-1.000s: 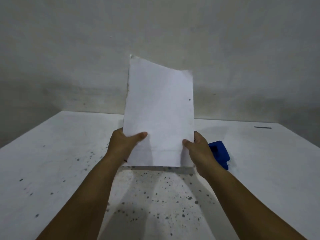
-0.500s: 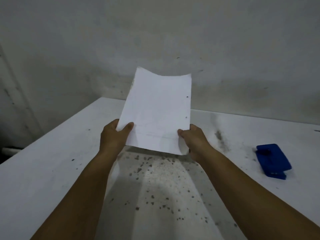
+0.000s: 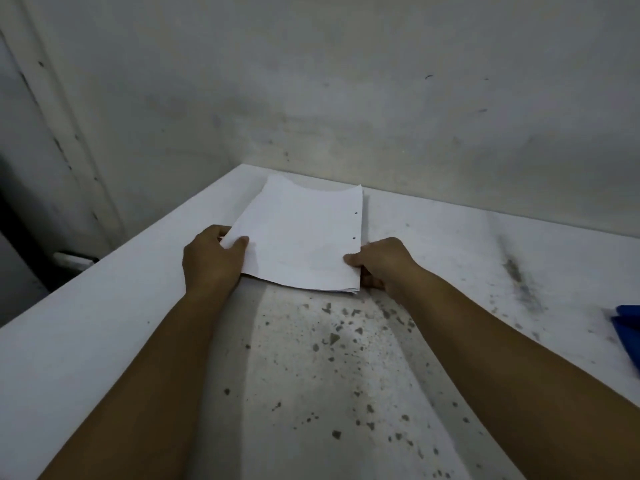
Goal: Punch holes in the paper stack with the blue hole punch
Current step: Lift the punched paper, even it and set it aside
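The white paper stack [image 3: 301, 233] lies low and nearly flat over the far left part of the white table [image 3: 104, 323], with two small punched holes near its right edge. My left hand [image 3: 211, 261] grips its near left corner, thumb on top. My right hand [image 3: 381, 265] grips its near right corner, thumb on the sheet and fingers underneath. The blue hole punch [image 3: 628, 332] sits on the table at the far right, mostly cut off by the frame edge and apart from both hands.
The table bears dark specks and smudges in its middle and right part. Its left edge drops to a dark floor. A grey wall [image 3: 346, 98] runs close behind the table, with a white door frame [image 3: 62, 133] at the left.
The paper stack has come down from upright to nearly flat near the table's far left. The view has swung left, so the hole punch slid to the right frame edge.
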